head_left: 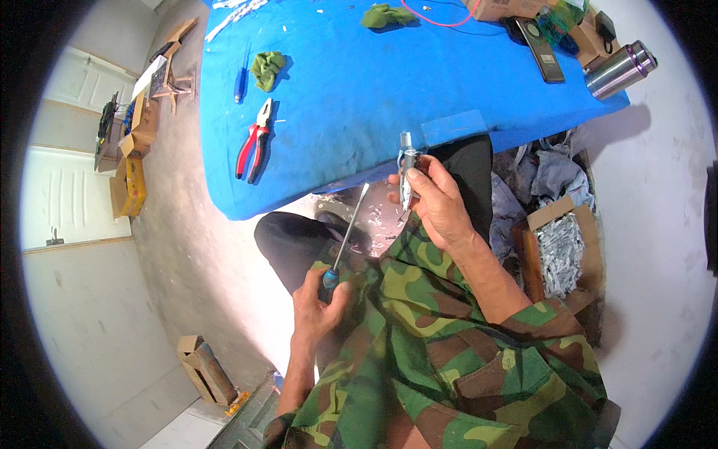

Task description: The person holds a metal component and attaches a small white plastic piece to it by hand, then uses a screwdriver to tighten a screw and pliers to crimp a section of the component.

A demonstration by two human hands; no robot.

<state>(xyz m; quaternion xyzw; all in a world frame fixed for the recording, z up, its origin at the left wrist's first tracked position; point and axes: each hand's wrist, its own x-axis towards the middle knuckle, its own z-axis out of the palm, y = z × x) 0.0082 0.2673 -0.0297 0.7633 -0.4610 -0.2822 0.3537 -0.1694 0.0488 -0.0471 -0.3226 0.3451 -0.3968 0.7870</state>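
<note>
The left hand [315, 307] wraps the blue handle of a slim metal screwdriver [350, 230] above the lap. The right hand [441, 198] pinches a slender, silvery piece [408, 168] with a clear tip, by the worktop's near edge. Rightward, an open cardboard box [591, 247] holds heaped thin, silvery-white pieces [559, 254]. The blue-covered worktop [336, 97] bears red-handled pliers [254, 142] and a cylindrical steel flask [619, 71], contents hidden.
</note>
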